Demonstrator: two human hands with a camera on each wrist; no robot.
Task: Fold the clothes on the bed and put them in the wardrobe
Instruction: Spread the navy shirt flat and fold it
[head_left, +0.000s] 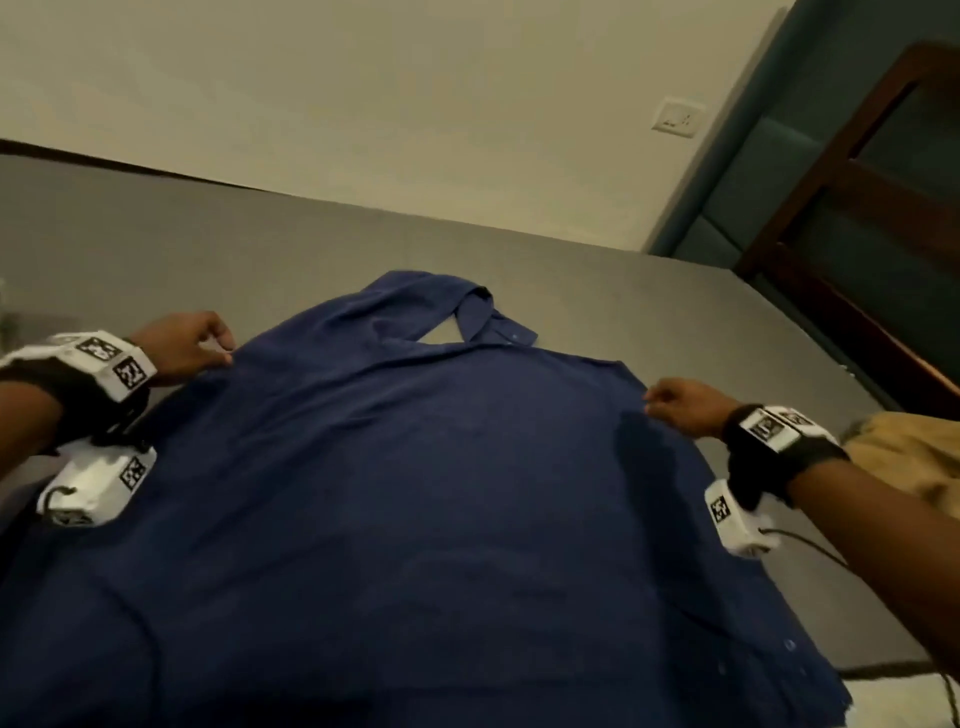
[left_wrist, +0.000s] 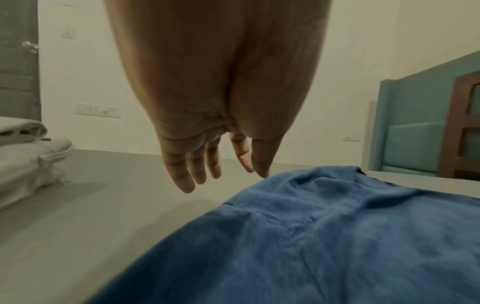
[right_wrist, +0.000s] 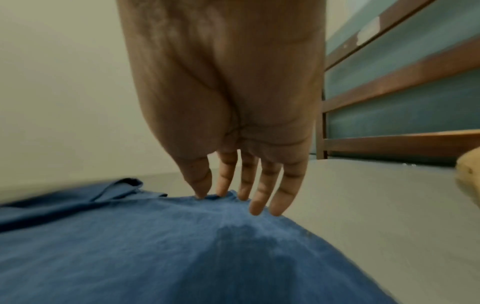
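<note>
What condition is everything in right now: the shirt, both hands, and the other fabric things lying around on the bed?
Dark blue button-up shirt: spread flat on the grey bed, sleeve folded across near the collar.
Left hand: pinching the shirt's left shoulder edge.
Right hand: pinching the shirt's right shoulder edge.
Tan garment: lying crumpled, unfolded, at the right.
White bedding: stacked, folded, at the left.

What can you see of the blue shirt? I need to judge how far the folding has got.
The blue shirt is a dark blue, soft woven button-up lying spread flat on the grey bed, collar far from the person, one cuffed sleeve folded across near it. The left hand and right hand pinch its shoulder edges.
</note>
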